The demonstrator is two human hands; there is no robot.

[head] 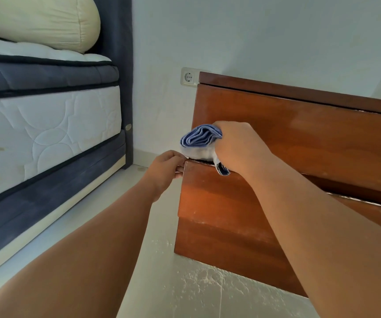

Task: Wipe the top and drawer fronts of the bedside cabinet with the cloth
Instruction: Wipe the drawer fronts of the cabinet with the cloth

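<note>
Wiping at the left end of the glossy reddish-brown wooden bedside cabinet (299, 95), at the seam between its two drawer fronts.

Bunched in the curled right hand (237, 148): a folded blue-and-white soft cloth (200, 140), pressed to the upper drawer front (318, 143) just above the gap. Probably light, limp and compliant, so best taken as a wad in the palm, with the loose tail clear of the gap. Curled round the left top corner of the lower drawer front (219, 203), which stands slightly out: the left hand (165, 171). Hard, slick lacquer with pale specks along the edges. Around it, a pale speckled floor (185, 283), a white wall (253, 31) with a cream socket (188, 77), and a quilted white-and-navy mattress (47, 125) to the left.
</note>
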